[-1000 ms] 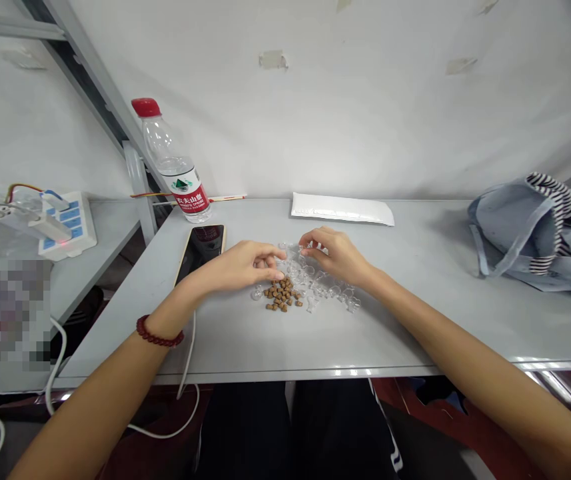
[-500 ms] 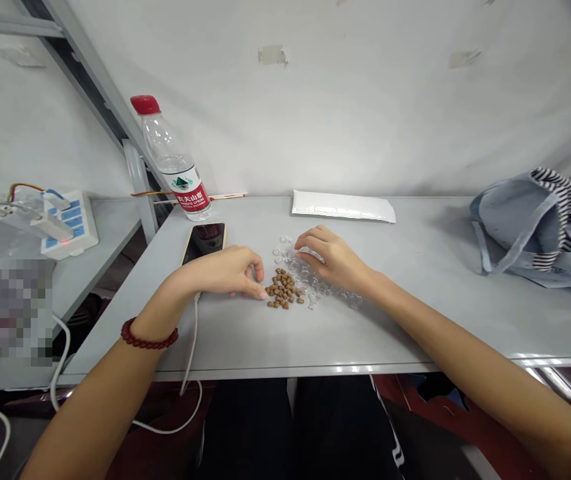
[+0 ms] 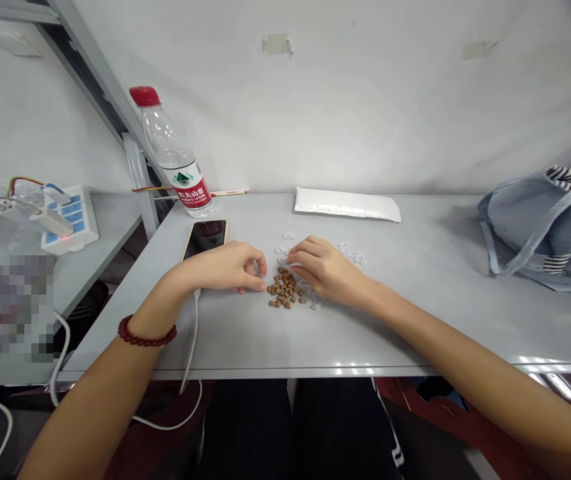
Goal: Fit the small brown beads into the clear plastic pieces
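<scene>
A small heap of brown pellets [image 3: 285, 288] lies on the grey table between my hands. Small clear plastic pieces [image 3: 349, 253] are scattered behind and under my right hand. Just left of the pellets, my left hand [image 3: 238, 265] rests with fingers curled and thumb close to the forefinger. A bit of something clear shows at its fingertips, too small to name. My right hand [image 3: 322, 267] reaches over the clear pieces, its curled fingertips at the heap's upper right edge. What lies between its thumb and fingers is hidden.
A phone [image 3: 208, 237] with a white cable [image 3: 192, 347] lies beside my left wrist. Behind it stands a water bottle [image 3: 185, 167]. A white packet [image 3: 348, 203] is by the wall, and a blue cloth bag [image 3: 530, 227] lies right. A power strip [image 3: 72, 220] sits far left.
My right hand has moved slightly left and nearer, to the edge of the pellets, uncovering clear pieces behind it. My left hand has stayed nearly in place. The view has shifted a little.
</scene>
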{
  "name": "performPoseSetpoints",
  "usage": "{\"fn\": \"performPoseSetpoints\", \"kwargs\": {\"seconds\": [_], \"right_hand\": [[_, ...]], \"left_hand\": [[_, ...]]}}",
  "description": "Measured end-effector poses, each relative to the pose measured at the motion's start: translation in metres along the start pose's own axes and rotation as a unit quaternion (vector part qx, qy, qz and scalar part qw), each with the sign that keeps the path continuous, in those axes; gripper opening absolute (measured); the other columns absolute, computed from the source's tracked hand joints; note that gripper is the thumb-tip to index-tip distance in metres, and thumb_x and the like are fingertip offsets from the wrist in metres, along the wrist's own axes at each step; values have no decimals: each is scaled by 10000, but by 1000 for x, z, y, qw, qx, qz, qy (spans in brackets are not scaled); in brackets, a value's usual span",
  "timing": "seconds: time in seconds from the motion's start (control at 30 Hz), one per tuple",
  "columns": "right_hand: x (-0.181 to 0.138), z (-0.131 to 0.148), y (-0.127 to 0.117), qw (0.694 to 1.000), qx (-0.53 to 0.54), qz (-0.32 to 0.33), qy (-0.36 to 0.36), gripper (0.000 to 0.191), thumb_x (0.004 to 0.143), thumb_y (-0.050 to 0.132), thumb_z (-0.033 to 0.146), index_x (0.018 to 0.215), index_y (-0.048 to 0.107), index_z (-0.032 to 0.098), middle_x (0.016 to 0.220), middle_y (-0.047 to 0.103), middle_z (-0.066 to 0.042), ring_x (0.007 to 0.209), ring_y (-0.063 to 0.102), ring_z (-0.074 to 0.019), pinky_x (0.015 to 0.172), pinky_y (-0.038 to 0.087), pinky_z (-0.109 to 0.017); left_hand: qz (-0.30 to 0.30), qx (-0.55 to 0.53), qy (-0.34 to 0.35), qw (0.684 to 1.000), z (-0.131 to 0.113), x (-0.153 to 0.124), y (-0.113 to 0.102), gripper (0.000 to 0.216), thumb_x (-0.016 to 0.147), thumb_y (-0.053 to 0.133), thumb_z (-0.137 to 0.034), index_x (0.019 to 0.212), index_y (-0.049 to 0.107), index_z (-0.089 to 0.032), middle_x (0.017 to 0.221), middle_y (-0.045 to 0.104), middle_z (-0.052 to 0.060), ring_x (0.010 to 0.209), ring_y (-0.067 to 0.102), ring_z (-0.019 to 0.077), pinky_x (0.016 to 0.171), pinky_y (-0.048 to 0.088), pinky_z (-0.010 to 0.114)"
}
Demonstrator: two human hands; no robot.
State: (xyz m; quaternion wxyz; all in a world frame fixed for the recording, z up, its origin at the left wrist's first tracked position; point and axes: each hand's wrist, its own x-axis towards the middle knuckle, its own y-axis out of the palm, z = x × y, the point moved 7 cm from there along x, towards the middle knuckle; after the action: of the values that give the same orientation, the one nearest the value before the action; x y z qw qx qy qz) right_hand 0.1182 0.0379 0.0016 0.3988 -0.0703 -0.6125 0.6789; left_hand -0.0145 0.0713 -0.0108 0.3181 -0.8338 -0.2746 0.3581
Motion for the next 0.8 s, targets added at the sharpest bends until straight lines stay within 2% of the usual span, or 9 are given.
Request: {"fn": "performPoseSetpoints", "kwargs": {"seconds": [0.13, 0.23, 0.33, 0.4, 0.53, 0.67, 0.8], "right_hand": [[-1, -1, 1, 1000, 7, -7, -3, 224, 915, 422, 99, 965, 639, 127, 937, 645, -115, 885, 524, -215, 757, 453, -351], [1, 0, 0, 1000, 20, -15, 3, 211, 924, 427, 127, 989, 628, 138, 937, 643, -112, 888, 526, -215, 761, 455, -356], [7, 2, -1, 998, 44, -37, 27, 203, 922, 457, 149, 1042, 619, 125, 945, 641, -116, 887, 532, -210, 778, 460, -350], [14, 6, 2, 996, 72, -39, 34, 217, 921, 460, 142, 1058, 628, 129, 952, 643, -105, 888, 541, -196, 792, 461, -334], [28, 13, 16, 994, 107, -3, 20, 226, 926, 487, 184, 1035, 682, 149, 918, 654, -82, 868, 563, -181, 811, 449, -321], [36, 14, 30, 995, 90, 34, 34, 211, 876, 601, 257, 1024, 707, 152, 936, 659, -90, 864, 568, -197, 814, 433, -339], [37, 16, 41, 992, 80, 83, 47, 191, 896, 538, 188, 879, 728, 186, 895, 647, -67, 805, 572, -170, 748, 419, -310]], "left_hand": [[-11, 15, -6, 1000, 0, 3, 2, 284, 749, 583, -411, 906, 603, -175, 681, 679, 0, 564, 632, 162, 530, 431, 233], [-20, 19, 3, 1000, -5, 0, 0, 238, 742, 560, -350, 897, 610, -177, 643, 676, -4, 581, 623, 166, 528, 426, 231], [-48, 11, 9, 999, -7, -6, -9, 231, 733, 530, -301, 899, 634, -178, 611, 662, -11, 586, 604, 162, 523, 418, 224], [-88, 2, 2, 996, -5, -11, -21, 256, 735, 509, -288, 914, 653, -174, 610, 654, -10, 595, 600, 161, 528, 421, 222], [-153, -16, -11, 988, 2, -17, -38, 342, 730, 497, -268, 1004, 664, -148, 604, 647, -7, 607, 601, 162, 553, 438, 223], [-160, -13, -8, 987, 6, -13, -38, 365, 736, 504, -271, 1038, 667, -147, 616, 655, -1, 620, 614, 167, 557, 439, 228], [-159, -27, -6, 987, 6, -11, -34, 339, 740, 512, -277, 1024, 633, -136, 656, 682, 18, 643, 639, 178, 572, 454, 239]]}}
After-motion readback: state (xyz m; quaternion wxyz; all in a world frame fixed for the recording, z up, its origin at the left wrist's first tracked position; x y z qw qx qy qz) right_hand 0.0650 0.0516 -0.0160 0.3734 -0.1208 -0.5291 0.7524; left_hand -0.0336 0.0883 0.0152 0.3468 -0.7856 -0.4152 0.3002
